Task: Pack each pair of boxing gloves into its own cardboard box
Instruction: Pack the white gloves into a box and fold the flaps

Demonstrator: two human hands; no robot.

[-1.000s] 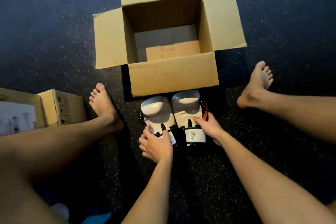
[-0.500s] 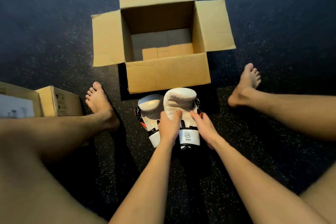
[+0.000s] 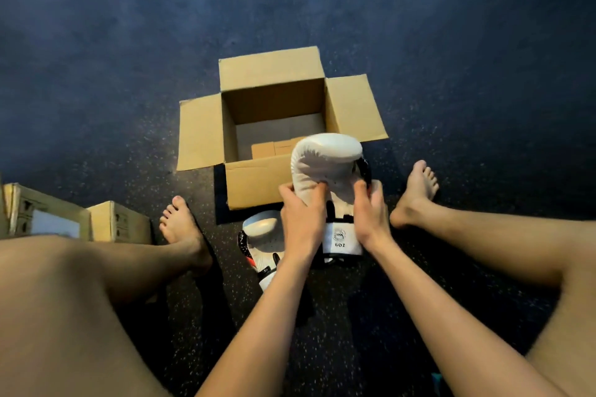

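Observation:
A white boxing glove (image 3: 325, 164) with a black and white cuff is held up in the air, its padded end over the near wall of the open cardboard box (image 3: 254, 185). My left hand (image 3: 301, 219) grips its left side and my right hand (image 3: 369, 216) grips its right side. The second white glove (image 3: 263, 243), with black and red marks, lies on the floor just in front of the box, partly hidden by my left forearm. The box stands with its flaps spread, and nothing but its cardboard bottom shows inside.
Two other cardboard boxes (image 3: 119, 222) stand at the left edge beyond my left knee. My bare legs and feet stretch out on both sides of the open box. The floor (image 3: 451, 42) is dark speckled rubber.
Both hands have lifted the right-hand glove off the floor and raised it toward the box opening. The other glove stays on the floor. The camera has tilted up.

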